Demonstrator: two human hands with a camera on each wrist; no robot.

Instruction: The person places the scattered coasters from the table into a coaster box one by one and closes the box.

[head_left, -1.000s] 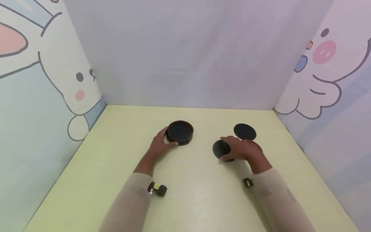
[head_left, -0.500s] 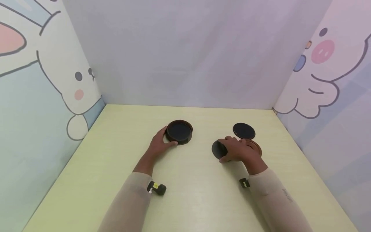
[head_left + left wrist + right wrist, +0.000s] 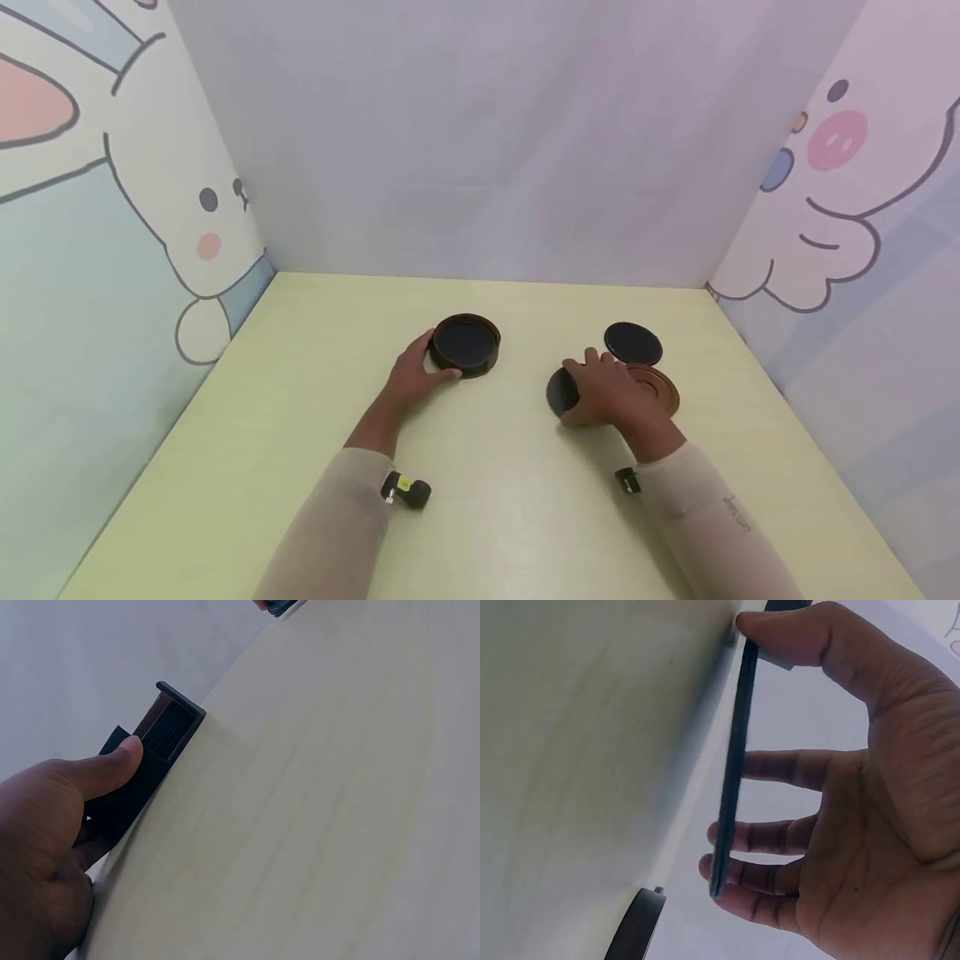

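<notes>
My left hand (image 3: 411, 377) holds a round, dark coaster holder (image 3: 489, 360) on the table, thumb at its near side. In the left wrist view a notch in its wall shows ribbed edges, seemingly of stacked coasters (image 3: 169, 731). My right hand (image 3: 603, 390) pinches a thin, round black coaster (image 3: 560, 392) by its edge, between thumb and fingertips. The right wrist view shows this coaster (image 3: 736, 742) edge-on, raised off the tabletop. Partly behind the right hand lies a brown disc (image 3: 663, 390) with a ring in its middle. Another black coaster (image 3: 633, 342) lies just beyond it.
The pale yellow table (image 3: 480, 500) is bordered by a plain grey back wall (image 3: 480, 150) and side walls with cartoon animals. Each wrist carries a small black camera, such as the left camera (image 3: 411, 490).
My right hand has shifted slightly left and turned, still holding the coaster, and more of the brown disc shows. The left hand and the holder stay in place.
</notes>
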